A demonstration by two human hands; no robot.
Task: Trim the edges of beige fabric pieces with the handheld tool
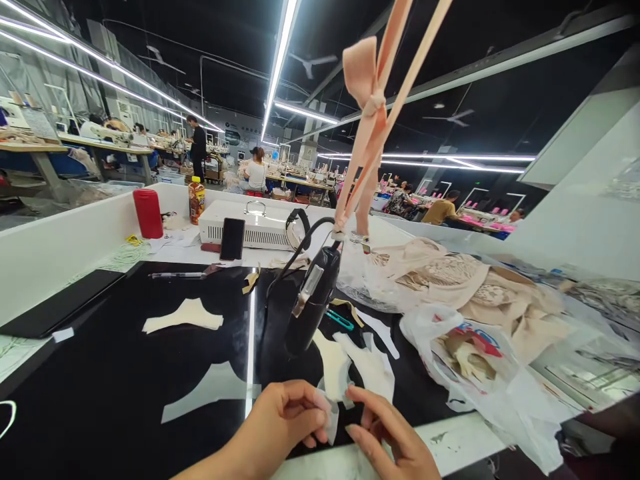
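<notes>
My left hand is closed, pinching a small translucent white fabric piece near the table's front edge. Beside it, my right hand has its thumb and fingers apart with nothing between them. Just beyond my hands lie a cream fabric cutout and a white fabric cutout. Farther left, a sheer white cutout rests flat on the black tabletop, and a cream cutout lies behind it. A black handheld tool hangs from a knotted pink strap above the cutouts.
Teal snips lie right of the hanging tool. A plastic bag and heaped beige garments occupy the right side. At the back stand a white metal box, a phone, a bottle and a red case.
</notes>
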